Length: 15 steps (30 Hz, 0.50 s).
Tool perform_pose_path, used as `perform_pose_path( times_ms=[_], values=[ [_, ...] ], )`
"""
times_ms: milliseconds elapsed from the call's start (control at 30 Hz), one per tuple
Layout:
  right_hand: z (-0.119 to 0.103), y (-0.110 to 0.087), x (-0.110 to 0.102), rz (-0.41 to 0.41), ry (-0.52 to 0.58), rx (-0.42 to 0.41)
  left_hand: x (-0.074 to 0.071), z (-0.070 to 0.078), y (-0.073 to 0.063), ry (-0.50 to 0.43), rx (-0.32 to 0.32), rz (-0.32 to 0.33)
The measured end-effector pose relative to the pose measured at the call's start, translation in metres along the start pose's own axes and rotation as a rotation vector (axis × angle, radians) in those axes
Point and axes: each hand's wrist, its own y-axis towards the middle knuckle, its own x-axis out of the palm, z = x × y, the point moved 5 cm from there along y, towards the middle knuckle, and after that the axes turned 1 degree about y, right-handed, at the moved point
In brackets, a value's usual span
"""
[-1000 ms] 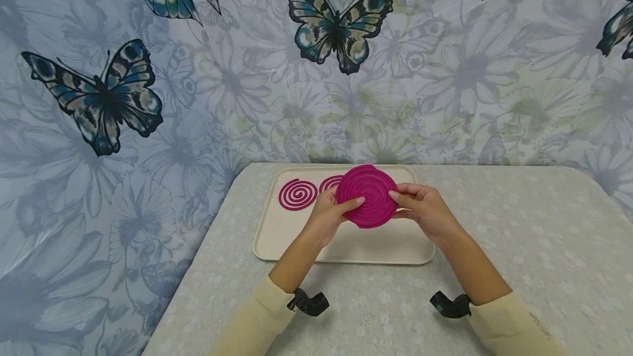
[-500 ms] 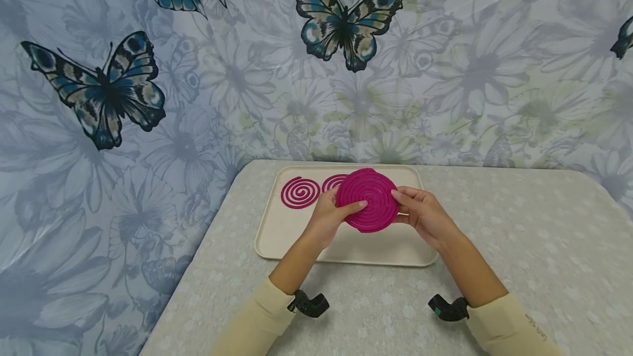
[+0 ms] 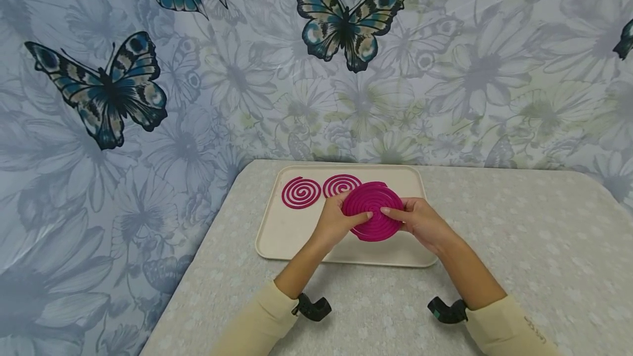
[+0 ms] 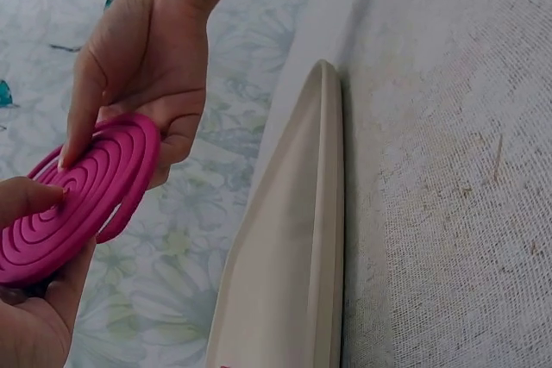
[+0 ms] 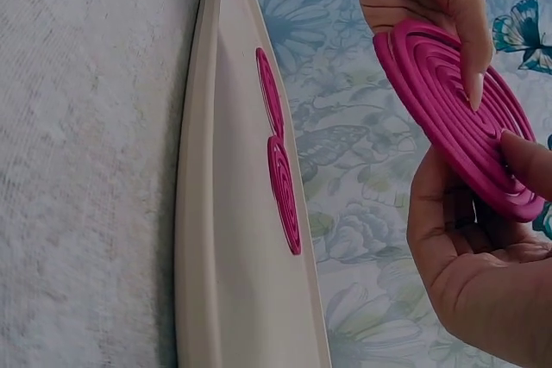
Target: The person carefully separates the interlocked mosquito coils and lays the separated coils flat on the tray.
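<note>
Both hands hold a magenta mosquito coil (image 3: pixel 373 198) above the tray, its tightly packed spiral facing up toward me. My left hand (image 3: pixel 330 224) pinches its left side, thumb on top near the centre and fingers underneath. On the opposite side my right hand (image 3: pixel 426 223) pinches it the same way, the two thumb tips close together. In the left wrist view a strand of the held coil (image 4: pixel 97 180) stands slightly apart at the rim. Two looser, single-spiral coils lie side by side on the tray, a left coil (image 3: pixel 301 193) and a right coil (image 3: pixel 341 184), the latter partly covered.
The cream rectangular tray (image 3: pixel 292 238) lies on a table with a pale patterned cloth (image 3: pixel 519 235). Behind the table hangs a floral backdrop with butterflies (image 3: pixel 346 21). Each wrist wears a black camera mount (image 3: pixel 313 307).
The held coil has come down and slightly right with both hands, showing more of the right tray coil. The right thumb has slid from the coil's edge to near its centre.
</note>
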Motion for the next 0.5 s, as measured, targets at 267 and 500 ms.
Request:
perform_pose_path(
  times_ms=[267, 500],
  values=[
    [0.0007, -0.0005, 0.0023, -0.016, -0.049, 0.015, 0.0043, 0.0011, 0.0008, -0.015, 0.047, -0.022],
    [0.0, -0.0017, 0.0019, -0.029, -0.004, 0.013, 0.0054, -0.0012, -0.0003, -0.05, -0.031, -0.022]
  ],
)
